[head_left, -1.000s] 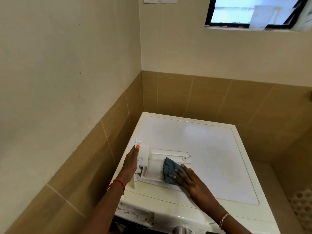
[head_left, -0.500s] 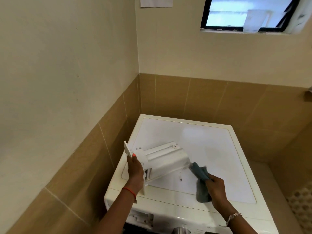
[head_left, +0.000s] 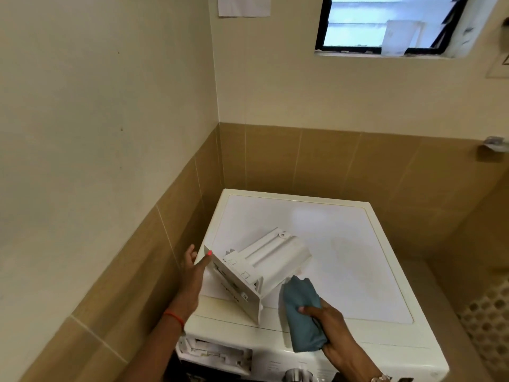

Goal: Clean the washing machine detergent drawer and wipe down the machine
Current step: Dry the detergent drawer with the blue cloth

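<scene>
One detergent drawer (head_left: 261, 267), white, out of its housing and held tilted over the front-left part of the washing machine (head_left: 344, 257) lid, ribbed body turned upward and front panel toward the viewer; its lower corner appears to rest on the lid near the front edge. The left hand (head_left: 192, 274) grasps the upper corner of the front panel, one orange-painted fingertip showing over the edge. The right hand (head_left: 327, 323) is clenched round one folded blue-grey cloth (head_left: 300, 310), whose upper end lies just beside the drawer's near side; whether it touches cannot be told. Step in hand, as judged: wiping the drawer's outer faces. To do it well, the left hand should steady the panel firmly so that the body does not pivot, while the cloth is drawn along the ribs rather than across them, then worked into the recesses behind the panel, where residue is likely to collect; a fresh fold of cloth for each face would avoid smearing. Counts: one machine, with one open drawer slot (head_left: 217, 354) at its front left and one dial (head_left: 296, 376) at the lower frame edge; two hands. Beyond: one window (head_left: 385, 23), one sheet of paper (head_left: 243, 5) high on the wall, and a tiled wall (head_left: 330, 161) behind the machine
</scene>
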### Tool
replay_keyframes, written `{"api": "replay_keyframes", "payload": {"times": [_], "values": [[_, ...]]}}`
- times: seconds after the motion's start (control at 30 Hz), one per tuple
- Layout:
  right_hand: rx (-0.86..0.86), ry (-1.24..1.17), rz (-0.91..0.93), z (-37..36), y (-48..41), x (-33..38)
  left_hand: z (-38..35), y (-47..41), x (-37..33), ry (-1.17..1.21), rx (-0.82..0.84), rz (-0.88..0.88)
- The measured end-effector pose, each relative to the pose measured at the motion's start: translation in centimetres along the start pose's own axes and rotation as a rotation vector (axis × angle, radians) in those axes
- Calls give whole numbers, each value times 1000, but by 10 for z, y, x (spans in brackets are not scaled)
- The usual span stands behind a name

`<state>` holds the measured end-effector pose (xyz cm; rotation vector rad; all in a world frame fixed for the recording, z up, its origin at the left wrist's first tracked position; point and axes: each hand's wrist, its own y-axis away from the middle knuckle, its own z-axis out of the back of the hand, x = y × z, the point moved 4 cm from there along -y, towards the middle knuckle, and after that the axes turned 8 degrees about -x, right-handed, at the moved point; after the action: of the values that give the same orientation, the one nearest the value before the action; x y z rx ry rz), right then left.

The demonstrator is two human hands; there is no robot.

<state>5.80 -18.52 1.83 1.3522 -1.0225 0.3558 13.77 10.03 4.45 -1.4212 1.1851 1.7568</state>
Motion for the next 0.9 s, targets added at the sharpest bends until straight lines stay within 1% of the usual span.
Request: {"api": "replay_keyframes", "payload": {"times": [0.1,0.17,0.27,0.33,0.47,0.63,0.73,0.83,0.9], "values": [[6,46,114,-15,12,-10,3,-6,2,-119,305,-2],[11,86,192,-29,20,-16,4,-7,2,-114,380,-5],[0,144,324,-49,27,-19,3,-4,-3,-99,376,-39],[-51,163,396,-56,31,-16,3,-2,-4,-116,367,-50],[-146,153,466,-53,37,1,8,5,-10,-101,343,-114],[-175,131,589,-49,50,57,10,16,-43,-56,355,-234],[-174,108,599,-55,56,97,7,20,-73,-47,366,-297],[-183,31,584,-64,63,132,4,23,-97,-31,338,-330],[-201,-6,648,-72,69,150,-1,25,-107,-17,320,-339]]}}
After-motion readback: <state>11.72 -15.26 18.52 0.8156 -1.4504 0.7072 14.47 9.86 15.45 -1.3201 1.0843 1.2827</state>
